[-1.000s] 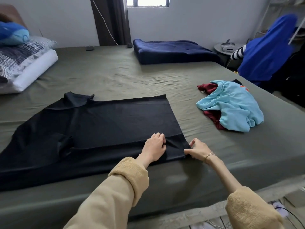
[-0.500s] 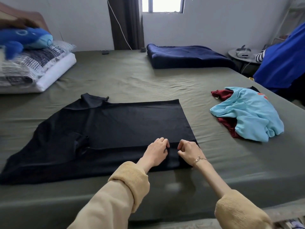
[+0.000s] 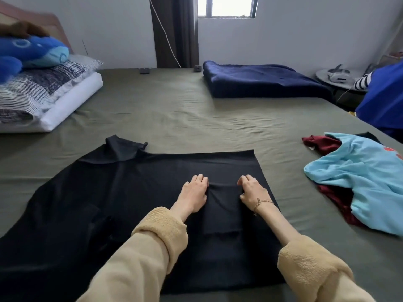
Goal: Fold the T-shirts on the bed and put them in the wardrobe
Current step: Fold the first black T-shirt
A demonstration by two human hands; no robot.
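A black T-shirt [image 3: 135, 192] lies spread flat on the olive bed sheet [image 3: 185, 118], collar toward the far left. My left hand [image 3: 194, 192] and my right hand [image 3: 251, 191] sit side by side on its right half, fingers curled, each pinching an edge of a narrow flap of the shirt's fabric folded over between them. A crumpled light blue T-shirt [image 3: 362, 177] lies at the right on top of a dark red T-shirt [image 3: 322, 143]. No wardrobe is in view.
Stacked pillows [image 3: 43, 99] with a blue plush toy [image 3: 32, 51] sit at the far left. A folded navy blanket [image 3: 257, 80] lies at the far side of the bed. A blue garment [image 3: 383, 99] hangs at the right by a small round table [image 3: 333, 76].
Both hands have moved from the shirt's near right edge forward onto its middle, carrying a flap of black fabric with them. The right hand closed in beside the left. The view came closer.
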